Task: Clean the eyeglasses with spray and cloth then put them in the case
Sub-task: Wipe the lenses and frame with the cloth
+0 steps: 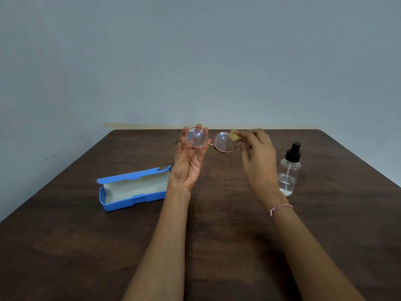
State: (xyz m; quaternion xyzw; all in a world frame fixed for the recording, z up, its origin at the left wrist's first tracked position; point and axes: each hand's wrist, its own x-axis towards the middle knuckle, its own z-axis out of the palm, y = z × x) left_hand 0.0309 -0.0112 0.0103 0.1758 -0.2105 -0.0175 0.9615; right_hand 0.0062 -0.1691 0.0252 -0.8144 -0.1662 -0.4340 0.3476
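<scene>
Above the far middle of a dark wooden table (86,246), the left hand (188,161) holds rose-gold round eyeglasses (223,142) upright by 1 lens, palm toward the camera. The right hand (258,157) pinches a small yellowish cloth (234,135) against the other lens. A braided bracelet (280,207) circles the right wrist. An open blue case (132,187) lies at left. A clear spray bottle (289,172) with a black pump stands at right.

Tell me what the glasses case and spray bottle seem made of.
The case looks like hard matte blue plastic with moulded edges and a pale lining. The spray bottle seems clear glass or plastic, its tube showing through, with a black cap.
</scene>
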